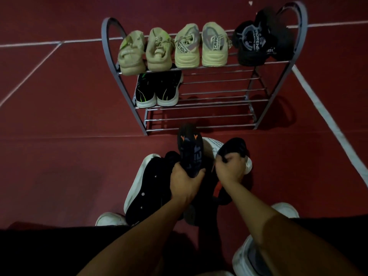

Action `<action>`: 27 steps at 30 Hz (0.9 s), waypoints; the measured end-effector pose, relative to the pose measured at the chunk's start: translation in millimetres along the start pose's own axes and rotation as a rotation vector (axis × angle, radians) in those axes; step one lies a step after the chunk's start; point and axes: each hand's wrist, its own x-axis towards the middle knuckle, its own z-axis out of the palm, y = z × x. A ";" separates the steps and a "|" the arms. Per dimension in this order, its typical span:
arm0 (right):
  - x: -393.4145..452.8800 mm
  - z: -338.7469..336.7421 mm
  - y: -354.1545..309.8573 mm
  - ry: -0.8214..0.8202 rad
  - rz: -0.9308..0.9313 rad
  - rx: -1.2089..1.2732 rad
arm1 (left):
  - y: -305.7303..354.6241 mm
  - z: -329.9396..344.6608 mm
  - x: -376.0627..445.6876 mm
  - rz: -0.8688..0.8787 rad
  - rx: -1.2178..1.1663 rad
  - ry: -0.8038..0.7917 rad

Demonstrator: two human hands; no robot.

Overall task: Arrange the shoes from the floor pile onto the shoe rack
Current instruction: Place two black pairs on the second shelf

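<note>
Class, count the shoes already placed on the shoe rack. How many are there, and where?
8: four beige and two black on top; two black on the middle shelf.

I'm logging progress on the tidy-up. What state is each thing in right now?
Left hand: shut on the black shoe with orange marks, sole up.
Right hand: shut on another black shoe.
Shoe rack: top shelf full, middle shelf holds one black pair, bottom shelf bare.
Floor pile: shoes remain, unplaced.
</note>
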 end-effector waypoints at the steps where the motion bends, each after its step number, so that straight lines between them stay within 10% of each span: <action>1: -2.1 7.7 -18.5 -0.187 0.034 0.129 | 4.3 4.9 0.9 0.047 -0.029 0.005; 4: -5.3 28.6 -45.7 -0.526 0.172 0.244 | 11.1 9.2 0.7 0.209 -0.138 -0.064; 9: 10.0 24.1 1.3 -0.429 0.364 0.280 | -21.0 -26.9 24.2 0.314 0.279 0.026; 15: 10.7 18.0 9.4 -0.526 0.316 0.244 | -101.8 -74.0 26.7 -0.438 0.494 0.022; 22: 7.0 26.8 9.3 -0.476 0.337 0.275 | -73.6 -41.0 -4.1 0.098 0.750 0.036; 27: 16.4 27.7 11.9 -0.423 0.423 0.372 | -49.4 2.0 -20.8 0.140 0.770 -0.097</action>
